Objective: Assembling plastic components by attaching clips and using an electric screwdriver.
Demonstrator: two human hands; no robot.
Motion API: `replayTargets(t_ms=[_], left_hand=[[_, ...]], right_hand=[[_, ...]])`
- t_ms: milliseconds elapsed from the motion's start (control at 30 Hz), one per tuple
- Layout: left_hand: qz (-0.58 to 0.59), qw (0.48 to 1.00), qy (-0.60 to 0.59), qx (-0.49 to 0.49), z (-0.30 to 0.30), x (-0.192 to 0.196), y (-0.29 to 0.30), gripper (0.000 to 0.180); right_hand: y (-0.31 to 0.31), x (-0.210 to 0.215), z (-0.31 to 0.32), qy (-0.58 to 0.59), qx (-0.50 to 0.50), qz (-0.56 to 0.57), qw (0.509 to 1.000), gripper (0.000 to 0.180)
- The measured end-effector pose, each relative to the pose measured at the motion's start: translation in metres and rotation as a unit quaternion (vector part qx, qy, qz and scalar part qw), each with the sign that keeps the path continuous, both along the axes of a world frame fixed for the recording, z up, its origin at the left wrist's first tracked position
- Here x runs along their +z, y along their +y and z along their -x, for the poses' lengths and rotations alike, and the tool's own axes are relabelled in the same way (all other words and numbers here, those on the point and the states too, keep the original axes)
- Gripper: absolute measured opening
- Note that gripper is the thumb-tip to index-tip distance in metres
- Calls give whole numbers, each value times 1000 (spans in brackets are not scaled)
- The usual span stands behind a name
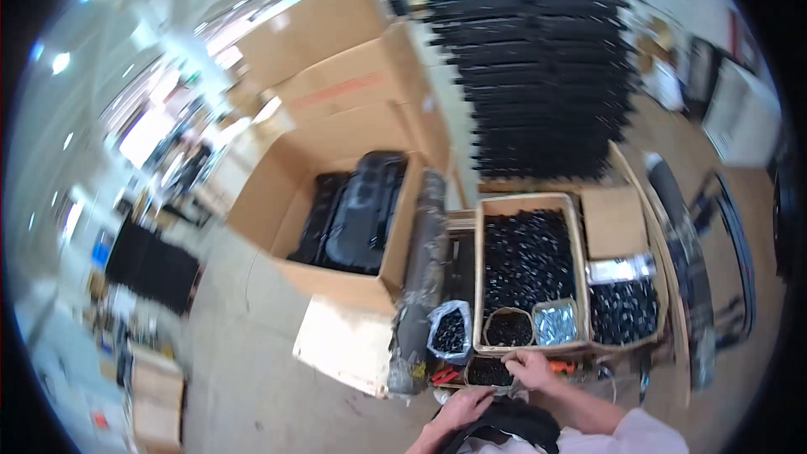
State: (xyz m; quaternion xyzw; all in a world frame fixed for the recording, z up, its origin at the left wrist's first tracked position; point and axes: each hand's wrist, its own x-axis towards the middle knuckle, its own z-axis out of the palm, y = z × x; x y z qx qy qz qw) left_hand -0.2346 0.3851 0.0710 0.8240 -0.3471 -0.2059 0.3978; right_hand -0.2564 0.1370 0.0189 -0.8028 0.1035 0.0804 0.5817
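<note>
Head view: right hand [528,368] reaches to the near rim of a cardboard box [480,286] of small black parts, fingers curled; what it grips cannot be told. Left hand [465,408] rests on a black part [514,420] below, fingers closed over it.

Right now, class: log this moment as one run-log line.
left hand: on black part | right hand: at box edge, by round tub | bag: left of box
</note>
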Motion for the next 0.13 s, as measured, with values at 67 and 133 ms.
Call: replayTargets(t_ms=[67, 133], left_hand=[[-30, 999, 8, 22, 12, -8, 5, 32], [-108, 994, 20, 24, 21, -15, 14, 41]], right_hand=[[14, 7, 1, 49, 35, -99, 993, 27], [25, -3, 0, -12, 120, -59, 991, 31]])
